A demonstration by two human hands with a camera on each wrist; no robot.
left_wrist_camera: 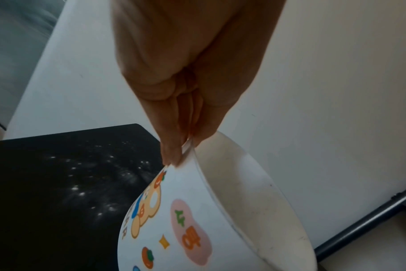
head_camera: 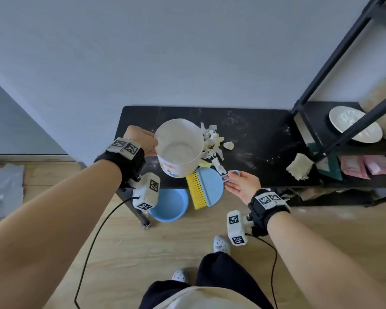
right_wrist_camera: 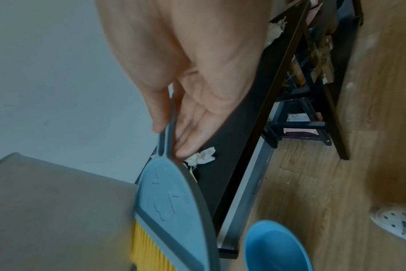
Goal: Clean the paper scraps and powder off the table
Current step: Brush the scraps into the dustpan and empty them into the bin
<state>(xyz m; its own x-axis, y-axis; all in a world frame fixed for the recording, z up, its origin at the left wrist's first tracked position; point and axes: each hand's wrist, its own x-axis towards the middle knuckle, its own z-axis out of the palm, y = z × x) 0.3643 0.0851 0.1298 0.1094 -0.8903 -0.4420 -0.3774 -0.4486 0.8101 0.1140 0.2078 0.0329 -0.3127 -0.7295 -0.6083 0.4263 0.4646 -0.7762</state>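
A pile of torn paper scraps (head_camera: 212, 141) lies on the black table (head_camera: 265, 130), with white powder (head_camera: 243, 155) dusted to its right. My left hand (head_camera: 151, 143) pinches the rim of a white pail (head_camera: 178, 148) with cartoon prints, holding it tilted over the table's left part. The left wrist view shows the thumb inside and the fingers (left_wrist_camera: 172, 152) outside the pail (left_wrist_camera: 197, 220). My right hand (head_camera: 234, 181) pinches the loop handle of a blue brush (head_camera: 206, 188) with yellow bristles, at the table's front edge. The brush (right_wrist_camera: 172, 201) hangs below my fingers (right_wrist_camera: 186, 146), bristles against the pail.
A blue basin (head_camera: 171, 204) stands on the wooden floor under the table's front left. A pale yellow sponge (head_camera: 299, 166) lies at the table's right end. A black shelf frame (head_camera: 334, 54) on the right holds a white plate (head_camera: 352, 123) and pink packets (head_camera: 366, 166).
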